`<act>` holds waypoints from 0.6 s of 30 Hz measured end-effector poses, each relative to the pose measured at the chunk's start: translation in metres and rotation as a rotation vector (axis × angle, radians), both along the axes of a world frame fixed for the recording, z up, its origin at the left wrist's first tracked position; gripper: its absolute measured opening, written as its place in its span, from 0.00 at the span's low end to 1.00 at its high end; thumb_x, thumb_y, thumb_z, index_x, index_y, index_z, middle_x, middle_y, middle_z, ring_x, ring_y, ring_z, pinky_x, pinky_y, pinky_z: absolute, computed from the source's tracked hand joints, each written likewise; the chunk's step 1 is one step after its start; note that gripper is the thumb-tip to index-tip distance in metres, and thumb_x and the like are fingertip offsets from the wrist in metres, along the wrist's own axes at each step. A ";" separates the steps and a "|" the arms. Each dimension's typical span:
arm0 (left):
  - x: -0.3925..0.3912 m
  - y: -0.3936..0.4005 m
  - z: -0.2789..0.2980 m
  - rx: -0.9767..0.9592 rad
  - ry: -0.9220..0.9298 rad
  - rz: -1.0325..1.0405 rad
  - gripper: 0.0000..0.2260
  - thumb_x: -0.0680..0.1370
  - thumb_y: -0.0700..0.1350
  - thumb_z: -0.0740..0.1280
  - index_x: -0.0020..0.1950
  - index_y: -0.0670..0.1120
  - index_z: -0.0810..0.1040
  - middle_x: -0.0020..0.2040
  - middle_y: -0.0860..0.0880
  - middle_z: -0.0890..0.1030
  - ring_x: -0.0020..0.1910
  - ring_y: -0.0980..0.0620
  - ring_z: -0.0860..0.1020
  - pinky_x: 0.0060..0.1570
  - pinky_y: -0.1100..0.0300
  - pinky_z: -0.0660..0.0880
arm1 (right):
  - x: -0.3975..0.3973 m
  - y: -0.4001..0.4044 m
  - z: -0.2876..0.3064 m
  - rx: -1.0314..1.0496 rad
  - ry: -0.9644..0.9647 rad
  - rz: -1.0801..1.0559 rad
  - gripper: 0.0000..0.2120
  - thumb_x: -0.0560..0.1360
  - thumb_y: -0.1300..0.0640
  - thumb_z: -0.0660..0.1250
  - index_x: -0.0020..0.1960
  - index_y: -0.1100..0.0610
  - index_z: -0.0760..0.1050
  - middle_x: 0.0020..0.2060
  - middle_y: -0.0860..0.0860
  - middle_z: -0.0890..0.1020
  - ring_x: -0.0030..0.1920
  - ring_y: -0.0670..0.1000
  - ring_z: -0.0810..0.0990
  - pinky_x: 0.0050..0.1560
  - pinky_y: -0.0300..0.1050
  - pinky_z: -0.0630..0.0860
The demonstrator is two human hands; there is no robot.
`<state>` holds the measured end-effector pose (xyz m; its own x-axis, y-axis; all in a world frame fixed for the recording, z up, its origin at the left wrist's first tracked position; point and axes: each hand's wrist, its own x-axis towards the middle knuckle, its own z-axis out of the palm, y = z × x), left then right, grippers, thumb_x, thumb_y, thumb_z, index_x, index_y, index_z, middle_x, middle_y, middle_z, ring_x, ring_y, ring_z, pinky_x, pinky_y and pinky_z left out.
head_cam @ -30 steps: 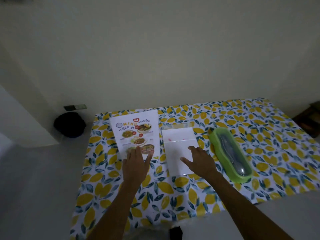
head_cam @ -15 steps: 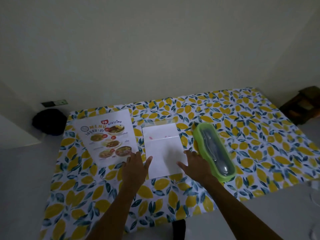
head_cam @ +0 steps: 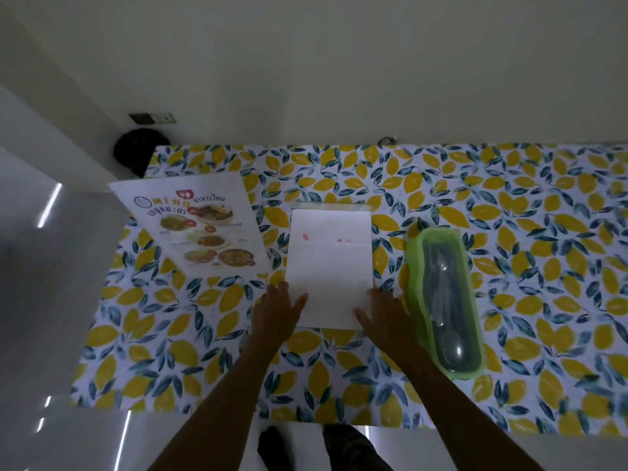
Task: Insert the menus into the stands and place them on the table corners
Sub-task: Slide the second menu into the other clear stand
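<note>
Evidently both hands, left hand [head_cam: 277, 309] and right hand [head_cam: 384, 312], are resting with grip spread apart at the near corners of the white stand [head_cam: 329, 266] lying mid-table [head_cam: 543, 266], printed menu [head_cam: 200, 226] lying apart to its left, so lifting the stand comes next.

Head-worn view, steeply down, close

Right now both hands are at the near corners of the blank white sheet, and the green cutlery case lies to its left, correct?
Not quite. The head view shows the green cutlery case to the right of the blank white sheet; the printed menu lies to its left. The left hand and right hand are indeed at its near corners.
</note>
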<state>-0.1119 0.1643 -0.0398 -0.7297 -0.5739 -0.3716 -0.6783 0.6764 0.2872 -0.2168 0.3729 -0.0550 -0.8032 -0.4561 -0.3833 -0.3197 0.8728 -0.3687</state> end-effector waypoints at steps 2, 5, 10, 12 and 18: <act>-0.002 0.003 0.001 0.041 0.004 0.038 0.27 0.78 0.64 0.58 0.66 0.44 0.68 0.59 0.41 0.74 0.55 0.39 0.77 0.51 0.47 0.76 | 0.002 0.002 0.000 -0.032 0.019 -0.010 0.24 0.78 0.42 0.60 0.68 0.56 0.69 0.63 0.59 0.74 0.61 0.62 0.74 0.54 0.56 0.76; -0.002 0.006 -0.001 0.113 0.072 0.112 0.21 0.80 0.57 0.61 0.65 0.43 0.69 0.57 0.38 0.75 0.54 0.37 0.77 0.51 0.47 0.75 | 0.008 0.004 -0.001 -0.136 -0.029 -0.066 0.19 0.78 0.44 0.62 0.64 0.53 0.71 0.60 0.57 0.76 0.60 0.60 0.75 0.53 0.56 0.77; 0.002 0.003 0.008 0.271 0.139 0.310 0.13 0.80 0.38 0.56 0.64 0.40 0.69 0.56 0.35 0.78 0.54 0.37 0.77 0.47 0.53 0.69 | 0.014 0.021 -0.005 -0.366 -0.103 -0.147 0.15 0.78 0.60 0.63 0.64 0.55 0.74 0.59 0.56 0.77 0.62 0.57 0.75 0.61 0.47 0.72; 0.010 0.001 0.011 0.291 0.179 0.353 0.15 0.79 0.36 0.55 0.64 0.42 0.71 0.58 0.37 0.79 0.54 0.39 0.77 0.49 0.53 0.71 | 0.018 0.027 0.000 -0.426 -0.080 -0.156 0.16 0.79 0.64 0.61 0.65 0.56 0.74 0.60 0.55 0.78 0.62 0.54 0.76 0.60 0.41 0.68; 0.049 -0.006 0.028 0.317 0.419 0.218 0.11 0.78 0.35 0.62 0.56 0.45 0.78 0.48 0.46 0.83 0.44 0.47 0.80 0.42 0.53 0.78 | 0.047 0.050 0.014 -0.600 0.048 -0.206 0.15 0.80 0.65 0.59 0.63 0.56 0.77 0.61 0.53 0.80 0.62 0.51 0.77 0.65 0.45 0.72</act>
